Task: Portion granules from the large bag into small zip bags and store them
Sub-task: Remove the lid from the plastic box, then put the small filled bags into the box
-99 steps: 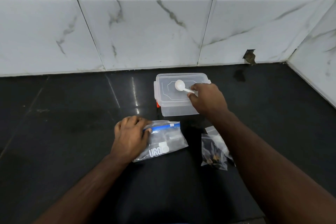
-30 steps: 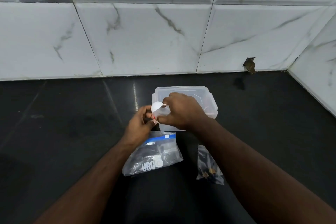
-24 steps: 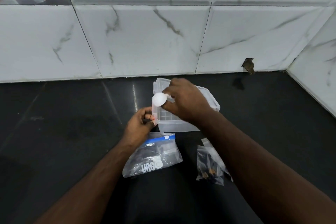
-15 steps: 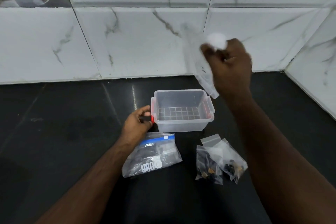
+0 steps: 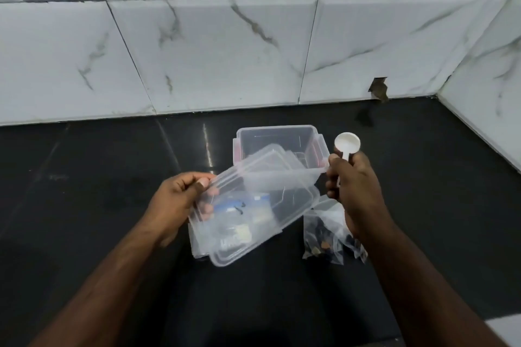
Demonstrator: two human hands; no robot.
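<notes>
Left hand: pinching the left edge of the clear lid, thumb on top, fingers showing through underneath.
Lid: being held tilted in the air above the large bag, which is lying on the black table and showing through the plastic.
Box: sitting open behind the lid, nothing yet visible stored inside.
Right hand: curling round the white scoop, bowl up and looking empty; it is also meeting the lid's right corner.
Small bags: lying on the table under the right wrist, already holding dark granules.
Progress: portioning is looking done for at least two bags; storing them in the box and closing it is appearing to be what is left.
</notes>
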